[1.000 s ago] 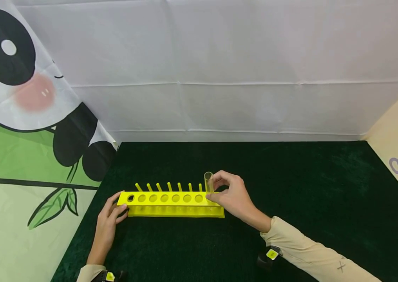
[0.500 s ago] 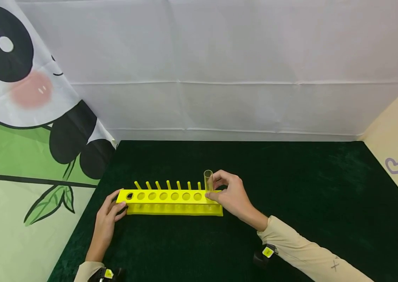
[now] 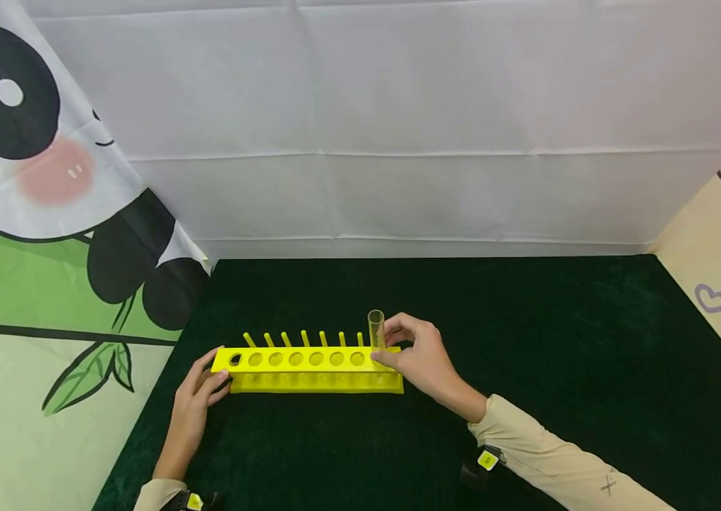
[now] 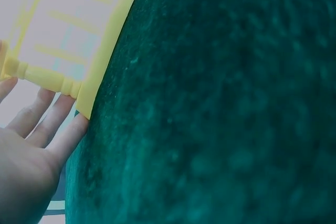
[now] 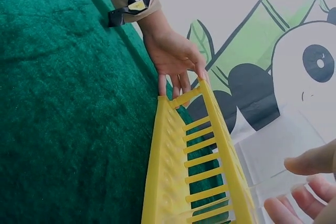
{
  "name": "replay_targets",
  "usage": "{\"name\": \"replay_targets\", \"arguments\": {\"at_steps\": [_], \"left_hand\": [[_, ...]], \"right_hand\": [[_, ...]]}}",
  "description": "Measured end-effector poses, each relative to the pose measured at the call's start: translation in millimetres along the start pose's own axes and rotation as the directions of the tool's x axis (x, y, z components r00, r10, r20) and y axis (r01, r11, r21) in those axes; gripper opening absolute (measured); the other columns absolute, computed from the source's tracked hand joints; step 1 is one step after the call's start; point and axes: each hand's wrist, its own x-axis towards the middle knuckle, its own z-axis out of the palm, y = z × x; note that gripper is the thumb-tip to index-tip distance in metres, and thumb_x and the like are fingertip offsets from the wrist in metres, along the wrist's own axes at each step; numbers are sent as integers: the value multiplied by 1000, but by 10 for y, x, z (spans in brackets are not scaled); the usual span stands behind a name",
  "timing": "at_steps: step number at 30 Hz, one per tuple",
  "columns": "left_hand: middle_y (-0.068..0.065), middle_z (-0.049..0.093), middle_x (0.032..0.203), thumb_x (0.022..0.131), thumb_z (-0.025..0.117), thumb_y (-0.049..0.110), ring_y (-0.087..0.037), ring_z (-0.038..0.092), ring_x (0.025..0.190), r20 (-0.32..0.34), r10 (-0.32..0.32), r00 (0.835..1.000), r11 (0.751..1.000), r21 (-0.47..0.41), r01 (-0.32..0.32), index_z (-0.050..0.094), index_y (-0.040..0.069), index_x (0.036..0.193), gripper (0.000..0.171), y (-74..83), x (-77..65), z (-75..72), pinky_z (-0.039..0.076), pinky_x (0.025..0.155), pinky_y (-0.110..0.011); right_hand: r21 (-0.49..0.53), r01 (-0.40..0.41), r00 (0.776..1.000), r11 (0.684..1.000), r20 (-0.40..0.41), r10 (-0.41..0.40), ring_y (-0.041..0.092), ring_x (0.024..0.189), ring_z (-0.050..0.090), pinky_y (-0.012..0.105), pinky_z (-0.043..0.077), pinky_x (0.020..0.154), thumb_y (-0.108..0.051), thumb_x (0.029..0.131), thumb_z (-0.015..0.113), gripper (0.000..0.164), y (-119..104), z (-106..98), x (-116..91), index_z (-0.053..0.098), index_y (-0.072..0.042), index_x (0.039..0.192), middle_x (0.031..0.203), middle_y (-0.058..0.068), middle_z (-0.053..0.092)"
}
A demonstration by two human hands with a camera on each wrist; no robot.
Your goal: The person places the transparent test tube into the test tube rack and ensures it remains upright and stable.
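Note:
A yellow test tube rack [image 3: 306, 383] lies lengthwise across the dark green cloth, with a row of round holes and a row of pegs behind. My left hand [image 3: 191, 411] holds its left end, thumb in front and fingers behind; in the left wrist view the fingertips [image 4: 79, 121] touch the end post and base edge. A clear test tube [image 3: 376, 328] stands upright in the rack's rightmost hole, its upper part above the top plate. My right hand [image 3: 421, 358] pinches it low, thumb near the plate. In the right wrist view the lower tube shows between the rack's two plates.
Green cloth [image 3: 526, 319] covers the table around the rack. A white sheet [image 3: 424, 106] hangs behind, with a printed panda sheet [image 3: 60, 177] at the left and a cream sheet [image 3: 705, 255] at the right.
My right fingers have shifted slightly right along the test tube, so more of it shows. The rack and my left hand stay together, the view shifting only slightly.

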Motion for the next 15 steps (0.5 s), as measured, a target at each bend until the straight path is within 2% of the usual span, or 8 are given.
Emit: {"name": "replay_targets", "arguments": {"at_steps": [8,13,15], "left_hand": [[-15,44,136,99,46,40,-30,50,117,51,19,999,1000,-3,-19,28,17,148,57,-53,17,-23,51,84,-23],[-18,43,135,98,48,39,-32,50,117,64,23,998,1000,0,-23,27,15,148,59,-75,31,-46,51,85,-24],[-19,45,134,98,50,38,-25,53,113,62,26,998,999,20,-27,27,16,148,59,-74,31,-67,50,84,-21]], "right_hand": [[-13,29,999,999,26,-29,15,89,60,47,49,84,-11,76,78,26,21,-44,4,64,-15,98,99,-1,62],[26,24,997,999,75,-26,15,91,63,39,53,81,-14,80,75,24,64,-120,-11,65,-13,102,102,1,63],[52,11,996,999,88,-16,16,92,63,34,54,78,-14,82,74,24,84,-154,-23,64,-11,104,105,3,63]]}}
